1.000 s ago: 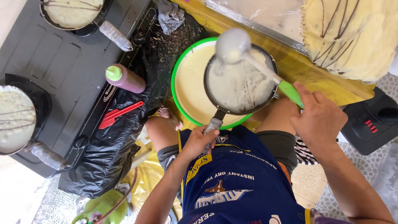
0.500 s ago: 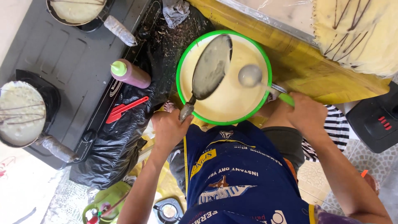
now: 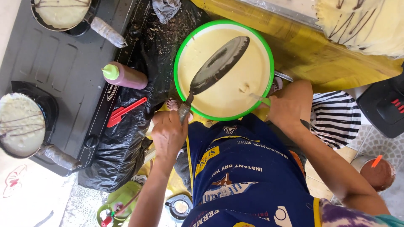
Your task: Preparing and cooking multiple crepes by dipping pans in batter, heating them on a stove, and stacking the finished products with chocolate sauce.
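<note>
Hold the dark pan (image 3: pixel 219 65) by its handle in the left hand (image 3: pixel 168 134), closed tight around the grip, and leave it tipped steeply right above the middle of the green-rimmed bowl (image 3: pixel 182 50), so that loose drops fall back into the pale batter (image 3: pixel 227 98) rather than onto the apron or the black plastic sheet (image 3: pixel 122 147) beside the bowl. Judge the tilt by the pan's lower edge: low enough to drain, not so low as to dip into the batter. With the right hand (image 3: pixel 288 107), wrapped around the green ladle handle (image 3: pixel 264 101) at the bowl's near rim, scoop gently, with the ladle's cup sunk out of sight and the hands well apart on either side of the bowl. Lift without knocking the rim, probably best in one smooth draw, to avoid splashing. Mind the stove (image 3: pixel 63 63) to the left, with its two pans of batter (image 3: pixel 21 124) and (image 3: pixel 61 10), the squeeze bottle (image 3: pixel 124 75) and the red spatula (image 3: pixel 126 111) lying close by the pan arm's elbow room. Swing wide of these.
</note>
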